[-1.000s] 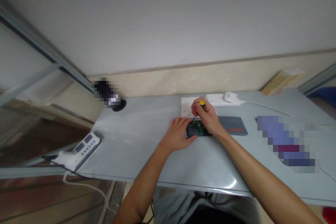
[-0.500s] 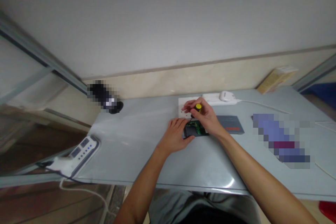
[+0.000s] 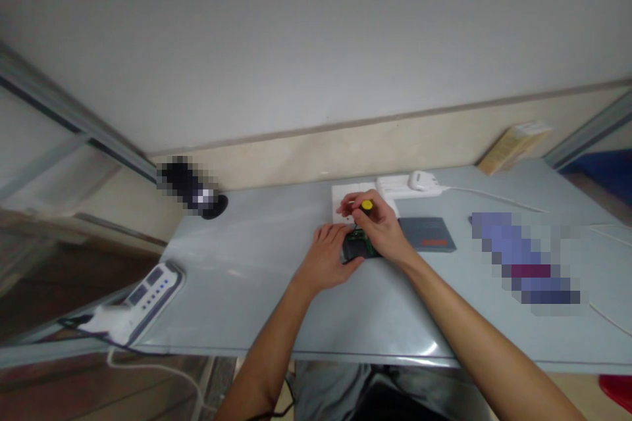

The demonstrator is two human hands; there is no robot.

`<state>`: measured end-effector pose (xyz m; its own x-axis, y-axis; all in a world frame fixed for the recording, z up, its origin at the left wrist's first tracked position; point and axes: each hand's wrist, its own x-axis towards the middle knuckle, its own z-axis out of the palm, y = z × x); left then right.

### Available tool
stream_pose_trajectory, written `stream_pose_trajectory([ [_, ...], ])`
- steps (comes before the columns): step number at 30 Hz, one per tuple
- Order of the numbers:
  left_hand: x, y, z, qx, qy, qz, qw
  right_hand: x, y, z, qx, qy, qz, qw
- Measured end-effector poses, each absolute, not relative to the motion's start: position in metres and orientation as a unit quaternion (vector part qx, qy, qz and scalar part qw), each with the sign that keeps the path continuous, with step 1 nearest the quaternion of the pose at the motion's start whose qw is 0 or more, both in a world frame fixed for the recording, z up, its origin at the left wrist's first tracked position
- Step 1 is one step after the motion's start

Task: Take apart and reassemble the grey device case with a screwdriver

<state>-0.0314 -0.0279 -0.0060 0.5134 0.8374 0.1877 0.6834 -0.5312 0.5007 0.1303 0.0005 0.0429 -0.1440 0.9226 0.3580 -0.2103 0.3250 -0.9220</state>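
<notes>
On the table, a small dark device with an exposed green circuit board [image 3: 354, 248] lies between my hands. My left hand [image 3: 326, 258] grips it from the left, fingers along the far edge and thumb at the near edge. Above the board, my right hand [image 3: 388, 230] holds a screwdriver [image 3: 367, 206] with a yellow-topped black handle, nearly upright and pointing down at the far part of the board. The right hand covers the board's right side. Exactly where the tip touches is too small to tell.
A grey flat piece with an orange mark [image 3: 427, 234] lies right of the device. Behind are a white perforated block [image 3: 340, 196] and a white power strip [image 3: 402, 187]. Another power strip [image 3: 153, 296] stands left; a yellow box [image 3: 513, 148] leans at the back right.
My right hand and the screwdriver have come slightly down and left, covering more of the board. My left hand keeps its hold on the device. The whole view has shifted a little.
</notes>
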Motion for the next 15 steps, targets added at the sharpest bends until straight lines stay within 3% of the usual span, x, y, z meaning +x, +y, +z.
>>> stream_pose_trajectory([
  [15, -0.0312, -0.0277, -0.0048, 0.848, 0.454, 0.2, 0.185, 0.1336, 0.0059, 0.0401, -0.299, -0.543, 0.541, 0.569],
])
